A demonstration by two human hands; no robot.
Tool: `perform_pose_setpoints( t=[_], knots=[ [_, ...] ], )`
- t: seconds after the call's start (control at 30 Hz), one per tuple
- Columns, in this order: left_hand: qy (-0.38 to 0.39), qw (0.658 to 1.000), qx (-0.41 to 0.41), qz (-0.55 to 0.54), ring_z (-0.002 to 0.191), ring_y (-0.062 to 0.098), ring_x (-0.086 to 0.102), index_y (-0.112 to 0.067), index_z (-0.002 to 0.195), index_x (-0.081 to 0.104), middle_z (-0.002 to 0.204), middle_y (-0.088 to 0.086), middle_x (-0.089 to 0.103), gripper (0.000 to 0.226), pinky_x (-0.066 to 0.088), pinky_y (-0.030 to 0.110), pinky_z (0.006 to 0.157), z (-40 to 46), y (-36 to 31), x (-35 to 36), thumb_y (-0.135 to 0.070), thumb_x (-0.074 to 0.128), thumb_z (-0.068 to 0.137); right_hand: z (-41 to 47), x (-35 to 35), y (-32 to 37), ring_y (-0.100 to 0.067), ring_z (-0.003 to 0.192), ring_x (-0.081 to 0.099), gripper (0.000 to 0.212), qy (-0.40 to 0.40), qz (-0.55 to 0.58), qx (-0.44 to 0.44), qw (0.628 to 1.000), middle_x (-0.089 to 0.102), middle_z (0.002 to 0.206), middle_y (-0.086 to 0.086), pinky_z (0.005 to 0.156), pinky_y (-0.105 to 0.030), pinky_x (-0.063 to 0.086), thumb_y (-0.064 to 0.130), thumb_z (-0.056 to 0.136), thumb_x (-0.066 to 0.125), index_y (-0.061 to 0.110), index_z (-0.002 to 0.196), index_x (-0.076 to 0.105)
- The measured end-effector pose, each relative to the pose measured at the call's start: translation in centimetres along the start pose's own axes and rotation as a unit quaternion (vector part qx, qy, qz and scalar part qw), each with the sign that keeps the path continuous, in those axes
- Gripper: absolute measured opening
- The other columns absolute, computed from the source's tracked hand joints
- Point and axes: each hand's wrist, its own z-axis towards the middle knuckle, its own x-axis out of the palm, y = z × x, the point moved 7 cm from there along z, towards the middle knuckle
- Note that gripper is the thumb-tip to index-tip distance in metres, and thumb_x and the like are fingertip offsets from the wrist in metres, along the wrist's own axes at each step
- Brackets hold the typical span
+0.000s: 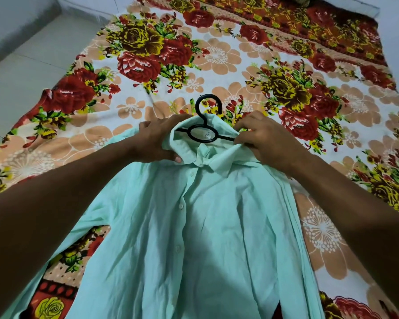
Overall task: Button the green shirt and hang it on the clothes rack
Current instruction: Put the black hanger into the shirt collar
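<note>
A pale green shirt [194,226] lies front up on the bed, its placket closed with several white buttons down the middle. A black plastic hanger [204,125] sits inside the collar, its hook sticking out past the neck and its arms hidden under the cloth. My left hand [157,141] grips the left side of the collar and shoulder. My right hand [263,139] pinches the right side of the collar where the hanger's arm goes under the fabric. The clothes rack is not in view.
A bed sheet [217,54] with red, yellow and peach flowers covers the bed under the shirt. Pale tiled floor [28,56] and a wall lie past the bed's left edge.
</note>
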Motion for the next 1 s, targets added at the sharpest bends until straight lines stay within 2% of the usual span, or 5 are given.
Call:
perform_pose_setpoints(
  t=[0.17,0.37,0.67,0.8,1.0],
  knots=[
    [-0.023,0.999,0.029,-0.013,0.123,0.034,0.056,-0.024,0.150,0.043,0.139,0.008,0.061,0.084,0.044,0.051,0.098,0.1,-0.4,-0.7,-0.028,0.087,0.079,-1.6,2.9,-2.1,-0.023,0.139,0.040,0.102,0.052,0.260,0.244,0.933,0.032,0.154,-0.002,0.106,-0.037,0.039,0.028,0.072,0.091,0.038,0.153,0.031],
    [-0.124,0.988,0.094,-0.025,0.063,0.030,0.059,-0.004,0.088,0.071,0.072,0.004,0.063,0.013,0.038,0.026,0.055,-0.5,-2.5,-4.0,-0.013,0.080,0.085,-3.2,3.9,-2.3,-0.028,0.097,0.068,0.022,-0.018,0.365,0.281,0.887,0.074,0.098,-0.009,0.083,-0.050,0.055,0.024,0.088,0.073,0.012,0.107,0.072],
    [-0.122,0.985,0.120,-0.027,0.054,0.004,0.053,-0.008,0.086,0.075,0.067,-0.005,0.063,0.017,0.039,0.013,0.052,-2.5,-11.2,-13.9,-0.016,0.088,0.078,-2.4,-8.2,0.4,-0.001,0.083,0.070,0.016,-0.038,0.373,0.262,0.889,0.075,0.091,0.013,0.068,-0.023,0.055,0.018,0.091,0.074,0.032,0.099,0.075],
    [-0.079,0.994,0.079,-0.011,0.056,0.005,0.052,-0.012,0.082,0.072,0.065,-0.002,0.063,0.022,0.043,0.027,0.055,-5.0,-15.6,-20.3,-0.022,0.090,0.074,-3.5,-18.9,1.1,-0.021,0.079,0.074,0.014,-0.057,0.362,0.291,0.884,0.078,0.084,0.002,0.070,-0.048,0.060,0.042,0.083,0.075,0.030,0.089,0.080],
    [-0.103,0.992,0.072,-0.025,0.067,0.003,0.058,-0.017,0.089,0.079,0.078,0.002,0.074,0.017,0.051,0.031,0.066,-11.4,-25.7,-33.8,-0.020,0.088,0.075,-6.3,-36.9,4.3,-0.016,0.092,0.075,0.014,-0.047,0.339,0.264,0.902,0.080,0.095,0.006,0.081,-0.044,0.060,0.030,0.082,0.084,0.033,0.094,0.080]
  ],
)
